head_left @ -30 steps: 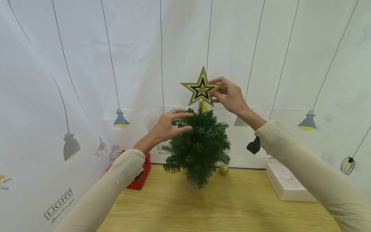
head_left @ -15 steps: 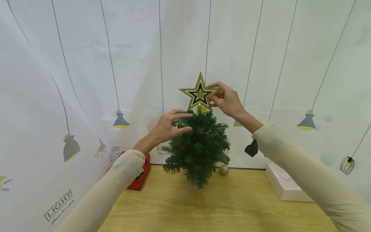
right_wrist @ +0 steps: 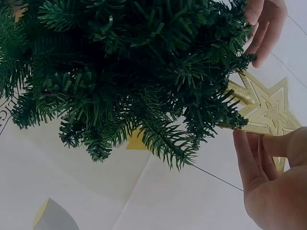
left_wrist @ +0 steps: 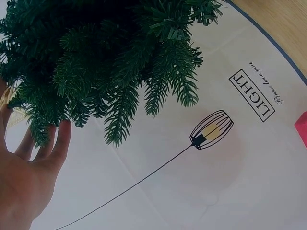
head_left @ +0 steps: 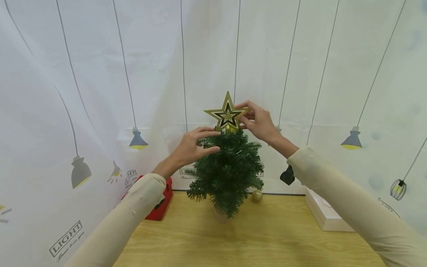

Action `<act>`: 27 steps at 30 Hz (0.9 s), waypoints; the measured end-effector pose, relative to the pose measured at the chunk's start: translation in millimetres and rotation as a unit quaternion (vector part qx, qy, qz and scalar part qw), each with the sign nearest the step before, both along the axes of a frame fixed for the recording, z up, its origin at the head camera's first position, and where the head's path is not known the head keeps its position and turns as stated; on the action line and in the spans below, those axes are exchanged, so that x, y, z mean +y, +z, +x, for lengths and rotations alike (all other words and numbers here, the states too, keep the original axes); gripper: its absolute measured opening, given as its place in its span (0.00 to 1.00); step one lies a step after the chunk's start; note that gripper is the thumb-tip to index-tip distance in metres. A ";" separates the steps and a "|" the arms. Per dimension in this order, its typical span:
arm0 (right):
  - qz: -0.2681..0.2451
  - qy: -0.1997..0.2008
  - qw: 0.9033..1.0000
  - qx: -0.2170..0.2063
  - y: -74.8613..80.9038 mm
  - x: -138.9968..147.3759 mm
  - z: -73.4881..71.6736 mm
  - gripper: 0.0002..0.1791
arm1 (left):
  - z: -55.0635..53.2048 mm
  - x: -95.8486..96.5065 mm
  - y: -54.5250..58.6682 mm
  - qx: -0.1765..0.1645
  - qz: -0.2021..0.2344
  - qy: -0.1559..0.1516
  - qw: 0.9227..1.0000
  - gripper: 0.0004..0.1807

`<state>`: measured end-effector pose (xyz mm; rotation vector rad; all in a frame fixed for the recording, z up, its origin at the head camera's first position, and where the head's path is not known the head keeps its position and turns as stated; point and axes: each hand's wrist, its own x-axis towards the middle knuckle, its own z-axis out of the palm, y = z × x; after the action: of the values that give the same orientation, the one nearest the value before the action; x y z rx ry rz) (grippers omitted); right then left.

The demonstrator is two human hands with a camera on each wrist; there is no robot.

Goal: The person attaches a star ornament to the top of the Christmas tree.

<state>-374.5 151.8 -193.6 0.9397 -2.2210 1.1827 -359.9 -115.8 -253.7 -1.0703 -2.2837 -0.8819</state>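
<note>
My right hand (head_left: 261,124) pinches a gold star tree topper (head_left: 227,115) by its right-hand points, thumb in front and fingers behind. The star stands upright over a small green artificial Christmas tree (head_left: 230,167), and its tubular base sits down among the top branches. In the right wrist view that gold base (right_wrist: 240,93) is partly covered by needles. My left hand (head_left: 191,145) is at the upper left of the tree, fingers extended and spread from the thumb. Seen from the left wrist, its fingertips (left_wrist: 63,132) reach in at the branch tips.
The tree's pot (head_left: 221,214) stands on a wooden table (head_left: 253,241). Behind its right side lies a gold ball ornament (head_left: 257,195). A red box (head_left: 160,207) is at the left, a pale pink box (head_left: 328,211) at the right. A white backdrop with printed lamps hangs behind.
The right hand has lowered the star, moving slightly left too, and its base has sunk into the treetop. The left hand has stayed almost still.
</note>
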 end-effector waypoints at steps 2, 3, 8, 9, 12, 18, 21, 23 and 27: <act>-0.003 0.002 1.000 0.001 -0.7 -1.6 0.3 0.18 | -0.2 -0.1 -0.1 0.001 0.001 0.000 1.000 0.28; -0.004 0.004 1.000 0.002 -1.2 -2.3 0.4 0.18 | -0.3 -0.2 -0.1 0.002 0.001 0.000 1.000 0.28; -0.011 0.008 1.000 0.007 -4.0 -3.9 0.6 0.17 | -1.2 -0.4 0.4 0.004 -0.001 0.001 1.000 0.28; -0.011 0.006 1.000 0.009 -4.6 -3.6 0.3 0.17 | -1.3 -0.4 0.5 0.003 -0.001 0.001 1.000 0.28; -0.010 0.002 1.000 0.012 -6.0 -2.6 -0.7 0.18 | -1.7 -0.6 0.3 0.002 -0.002 0.003 1.000 0.28; 0.017 -0.010 1.000 0.014 -3.5 0.4 -1.5 0.22 | -1.9 -0.2 -0.5 -0.005 -0.002 0.001 1.000 0.28; 0.037 -0.027 0.999 0.025 -3.1 4.0 -1.9 0.27 | -2.1 1.0 -0.4 -0.010 -0.001 -0.002 1.000 0.28; 0.044 -0.038 0.998 0.039 -3.3 7.0 -2.1 0.31 | -2.5 1.3 -0.3 -0.011 -0.002 -0.004 1.000 0.29; 0.046 -0.052 0.996 0.059 -2.9 13.0 -2.2 0.34 | -3.8 0.9 0.1 -0.006 0.000 -0.007 1.000 0.29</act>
<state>-376.7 164.8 -196.5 0.8936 -2.2160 0.9605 -363.6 -114.8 -253.5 -1.0844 -2.2891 -0.8958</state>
